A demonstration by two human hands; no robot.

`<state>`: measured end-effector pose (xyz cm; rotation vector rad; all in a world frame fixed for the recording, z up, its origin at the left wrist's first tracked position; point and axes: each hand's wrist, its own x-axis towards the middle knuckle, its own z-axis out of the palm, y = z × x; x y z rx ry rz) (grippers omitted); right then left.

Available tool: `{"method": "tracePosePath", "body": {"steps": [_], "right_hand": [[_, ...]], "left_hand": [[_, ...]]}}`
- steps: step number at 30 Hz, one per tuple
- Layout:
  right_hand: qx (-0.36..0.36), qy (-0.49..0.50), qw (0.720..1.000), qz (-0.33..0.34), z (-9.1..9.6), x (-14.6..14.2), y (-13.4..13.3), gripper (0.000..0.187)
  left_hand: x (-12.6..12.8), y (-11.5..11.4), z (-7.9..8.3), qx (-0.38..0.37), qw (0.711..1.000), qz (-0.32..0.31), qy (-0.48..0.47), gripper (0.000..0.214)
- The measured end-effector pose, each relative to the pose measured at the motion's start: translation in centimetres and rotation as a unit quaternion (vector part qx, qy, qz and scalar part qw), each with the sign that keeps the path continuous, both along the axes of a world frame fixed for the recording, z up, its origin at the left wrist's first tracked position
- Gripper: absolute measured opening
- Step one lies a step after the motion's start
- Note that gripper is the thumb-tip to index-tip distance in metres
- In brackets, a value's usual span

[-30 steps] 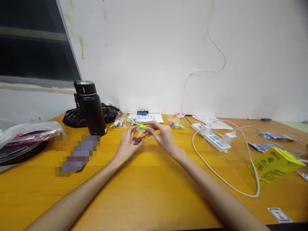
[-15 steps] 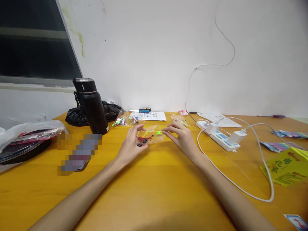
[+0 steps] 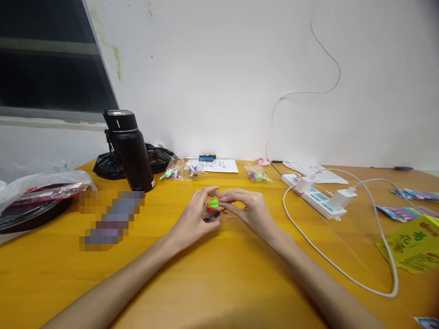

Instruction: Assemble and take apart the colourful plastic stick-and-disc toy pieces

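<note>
My left hand (image 3: 194, 221) curls around the left side of a small clear plastic bag (image 3: 224, 219), fingers and thumb closed on it. Red, dark and blue plastic parts (image 3: 213, 213) show in the bag. From the right comes my right hand (image 3: 253, 211), thumb and fingertips pinched at a bright green plastic piece (image 3: 214, 203) above the other parts. The piece's far end and the tips of some left fingers are hard to make out.
Behind the hands lie more bags of small parts (image 3: 258, 173), a screwdriver (image 3: 207, 158) and a printed sheet (image 3: 222, 166). A black bottle (image 3: 132, 155) stands left, near a blurred-out flat object (image 3: 116, 214). Right are a power strip (image 3: 317, 201), looping white cables and a yellow packet (image 3: 413, 244).
My right hand has moved left and slightly down, closer to my left hand. The green piece has shifted left with it, over the coloured parts. My left hand has moved slightly right and down.
</note>
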<state>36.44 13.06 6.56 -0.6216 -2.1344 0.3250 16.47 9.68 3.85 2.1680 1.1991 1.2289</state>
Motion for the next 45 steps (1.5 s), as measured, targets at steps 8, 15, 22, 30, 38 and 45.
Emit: {"method": "tracePosePath", "body": {"steps": [8, 15, 22, 30, 38, 45], "right_hand": [[-0.057, -0.023, 0.997, 0.042, 0.8, 0.2, 0.0, 0.034], [0.019, -0.014, 0.998, -0.065, 1.4, 0.3, -0.6, 0.019], [0.004, -0.124, 0.989, -0.075, 1.2, 1.1, 0.0, 0.021], [0.004, -0.11, 0.992, -0.068, 0.7, 1.6, 0.7, 0.01], [-0.069, 0.058, 0.993, -0.07, 0.4, 1.4, 0.9, 0.007], [-0.078, 0.107, 0.99, -0.04, 1.4, 1.4, 0.5, 0.013]], "left_hand": [[-0.7, 0.9, -0.4, 0.02, 0.999, 0.038, -0.022, 0.063], [-1.5, 1.8, -0.4, 0.032, 0.993, 0.098, -0.061, 0.056], [-1.7, 2.1, -0.2, 0.03, 0.991, 0.122, -0.054, 0.051], [-1.6, 2.4, -0.7, 0.014, 0.991, 0.114, -0.068, 0.053], [-1.5, 2.5, 0.0, -0.158, 0.966, -0.011, -0.206, 0.061], [-1.7, 2.3, 0.0, -0.285, 0.906, -0.16, -0.27, 0.064]]}}
